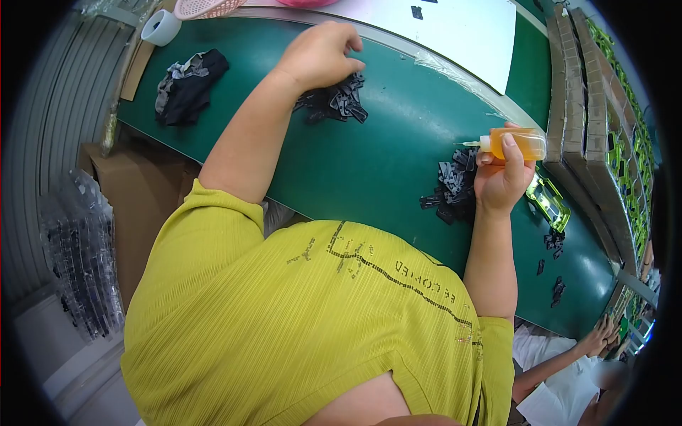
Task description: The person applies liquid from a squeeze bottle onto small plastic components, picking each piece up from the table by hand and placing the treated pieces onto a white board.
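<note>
My right hand grips a clear squeeze bottle of orange liquid, lying sideways with its white cap and thin needle tip pointing left. Just below the tip is a pile of small black plastic parts, partly hidden by that hand. My left hand hovers over a second pile of black parts, fingers loosely curled with a gap between thumb and fingers; I see nothing held there. Right of my right wrist lies a bright green plastic frame on the green table.
Dark cloth and a white tape roll lie at left. A pink basket and white board are at the back. Stacked cardboard trays with green parts line the right. Loose black pieces lie nearby. Another person's hands show lower right.
</note>
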The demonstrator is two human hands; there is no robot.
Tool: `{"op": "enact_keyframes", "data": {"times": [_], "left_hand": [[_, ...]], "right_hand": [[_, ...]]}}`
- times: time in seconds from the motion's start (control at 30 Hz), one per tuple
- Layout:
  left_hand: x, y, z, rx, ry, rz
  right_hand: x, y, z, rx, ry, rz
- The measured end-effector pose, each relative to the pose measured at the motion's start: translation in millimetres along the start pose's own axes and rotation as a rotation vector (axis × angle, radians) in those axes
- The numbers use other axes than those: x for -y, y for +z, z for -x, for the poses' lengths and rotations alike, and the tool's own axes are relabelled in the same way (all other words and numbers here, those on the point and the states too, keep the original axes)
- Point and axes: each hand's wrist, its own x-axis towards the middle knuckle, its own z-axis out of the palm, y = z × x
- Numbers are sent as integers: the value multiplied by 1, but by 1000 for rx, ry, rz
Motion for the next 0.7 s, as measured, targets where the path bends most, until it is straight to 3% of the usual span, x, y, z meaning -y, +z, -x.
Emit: {"op": "enact_keyframes", "data": {"times": [0.03,0.3,0.4,0.5,0.6,0.7], "left_hand": [[2,-2,-1,-67,-28,-32],[1,6,-5,129,-94,81],[0,5,-4,63,-44,140],[-16,-9,3,118,-183,527],[-28,-3,9,189,-146,1017],[-52,18,16,384,-142,1211]], "right_hand": [[0,0,0,0,1,-2],[-1,-3,0,23,11,3],[-2,-3,-1,25,6,2],[0,-2,-1,27,1,-4],[-1,-2,-1,24,5,-25],[-1,-3,0,19,4,-39]]}}
